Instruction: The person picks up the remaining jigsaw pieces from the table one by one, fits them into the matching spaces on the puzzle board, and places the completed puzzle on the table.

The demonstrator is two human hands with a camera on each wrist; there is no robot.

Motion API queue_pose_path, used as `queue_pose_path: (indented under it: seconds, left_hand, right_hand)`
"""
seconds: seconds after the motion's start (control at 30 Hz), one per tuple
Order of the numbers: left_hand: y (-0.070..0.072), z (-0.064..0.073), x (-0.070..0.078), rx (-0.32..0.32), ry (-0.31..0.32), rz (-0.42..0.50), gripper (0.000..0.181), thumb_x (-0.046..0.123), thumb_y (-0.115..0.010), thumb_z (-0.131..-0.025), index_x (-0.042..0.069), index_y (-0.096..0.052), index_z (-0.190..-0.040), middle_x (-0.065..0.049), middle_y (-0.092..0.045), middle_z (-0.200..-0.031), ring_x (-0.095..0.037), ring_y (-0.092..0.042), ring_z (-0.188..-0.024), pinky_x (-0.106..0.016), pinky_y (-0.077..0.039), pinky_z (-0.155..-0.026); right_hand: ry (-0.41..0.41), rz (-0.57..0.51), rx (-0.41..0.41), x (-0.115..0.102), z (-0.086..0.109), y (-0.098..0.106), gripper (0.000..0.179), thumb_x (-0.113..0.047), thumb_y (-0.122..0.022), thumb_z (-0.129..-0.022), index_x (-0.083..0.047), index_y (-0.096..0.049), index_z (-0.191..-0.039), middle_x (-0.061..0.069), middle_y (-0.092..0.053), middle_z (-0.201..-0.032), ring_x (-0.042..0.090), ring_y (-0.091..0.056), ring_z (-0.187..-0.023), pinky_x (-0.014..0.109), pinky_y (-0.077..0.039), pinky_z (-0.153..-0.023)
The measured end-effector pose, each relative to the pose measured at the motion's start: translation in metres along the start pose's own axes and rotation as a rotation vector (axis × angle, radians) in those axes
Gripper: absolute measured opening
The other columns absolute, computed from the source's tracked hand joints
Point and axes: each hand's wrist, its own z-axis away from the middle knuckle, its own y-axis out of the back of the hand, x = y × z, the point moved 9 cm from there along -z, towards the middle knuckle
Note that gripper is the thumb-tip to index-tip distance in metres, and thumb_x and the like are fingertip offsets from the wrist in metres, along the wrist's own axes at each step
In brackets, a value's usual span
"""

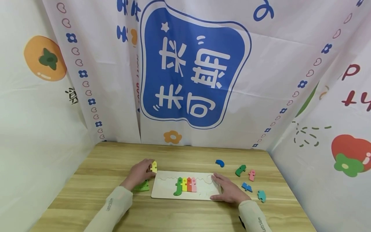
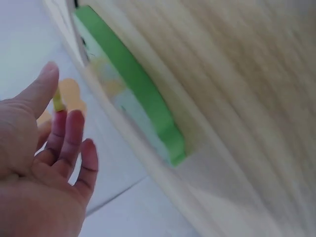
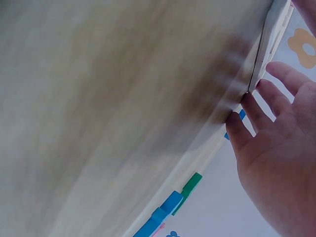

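White cloth is hanging across the top of the frame, and a wooden table is filling the lower part. Low in the centre, a pale board is lying flat. My right hand is resting on its right end, thumb and fingers spread wide; my left hand is pinching narrowly beside its upper left corner. Partly hidden by that hand, a large green piece is lying on the table. Mid-board, a row of green, yellow, red and pink segments is running left to right. Toward the lower right, a turquoise piece, a dark green piece, a pink piece, a blue piece and a navy piece are lying loose. Between my left thumb and fingertips I am holding a small yellow piece.
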Motion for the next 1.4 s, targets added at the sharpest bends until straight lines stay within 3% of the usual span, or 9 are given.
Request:
queue_pose_path:
  seconds: [0.17,0.27,0.6,0.83,1.1,1.4]
  left_hand:
    - [0.016,0.008,0.019,0.111,-0.083,-0.009,0.061,0.023,-0.084,-0.087,0.000,-0.062,-0.139,0.004,-0.062,-0.095,-0.006,-0.055,-0.074,-0.026,-0.048,-0.065]
    - [0.022,0.013,0.031,0.147,-0.116,-0.030,0.062,0.025,-0.085,-0.086,0.003,-0.062,-0.140,0.007,-0.063,-0.095,-0.002,-0.053,-0.073,-0.023,-0.045,-0.064]
    - [0.040,0.033,0.067,0.352,-0.325,-0.083,0.068,0.026,-0.089,-0.079,0.009,-0.064,-0.139,0.008,-0.065,-0.094,-0.001,-0.053,-0.073,-0.029,-0.045,-0.071]
    - [0.044,0.039,0.080,0.402,-0.383,-0.103,0.070,0.026,-0.090,-0.076,0.009,-0.064,-0.139,0.007,-0.066,-0.094,-0.006,-0.059,-0.074,-0.033,-0.049,-0.074]
    - [0.032,0.038,0.083,0.342,-0.346,-0.136,0.068,0.030,-0.090,-0.077,0.009,-0.065,-0.137,0.007,-0.065,-0.091,-0.003,-0.053,-0.071,-0.028,-0.043,-0.072]
    - [-0.013,0.027,0.085,0.029,-0.177,-0.011,0.060,0.033,-0.085,-0.086,0.011,-0.064,-0.139,0.010,-0.063,-0.093,-0.003,-0.052,-0.076,-0.038,-0.042,-0.084]
  right_hand:
    - [0.001,-0.008,-0.001,0.000,-0.001,0.000,0.096,-0.056,-0.082,-0.083,-0.015,-0.041,-0.160,0.008,-0.029,-0.171,0.040,-0.028,-0.156,0.063,-0.032,-0.120]
    - [0.005,-0.016,-0.001,-0.001,-0.001,0.000,0.096,-0.055,-0.082,-0.084,-0.015,-0.041,-0.160,0.009,-0.029,-0.171,0.040,-0.028,-0.155,0.064,-0.032,-0.120]
    - [-0.001,0.007,-0.013,0.004,-0.001,-0.003,0.097,-0.058,-0.081,-0.084,-0.015,-0.041,-0.160,0.009,-0.029,-0.171,0.040,-0.028,-0.156,0.063,-0.032,-0.120]
    - [0.000,0.000,-0.007,0.003,-0.001,-0.002,0.096,-0.056,-0.082,-0.083,-0.013,-0.042,-0.159,0.009,-0.030,-0.170,0.040,-0.029,-0.155,0.063,-0.033,-0.120]
    - [-0.004,-0.003,-0.008,0.002,0.000,-0.003,0.097,-0.056,-0.083,-0.082,-0.014,-0.042,-0.159,0.008,-0.031,-0.170,0.039,-0.029,-0.155,0.062,-0.033,-0.120]
    - [-0.016,-0.013,-0.010,0.002,0.000,-0.001,0.096,-0.056,-0.083,-0.083,-0.015,-0.042,-0.160,0.007,-0.030,-0.171,0.040,-0.028,-0.156,0.063,-0.031,-0.121]
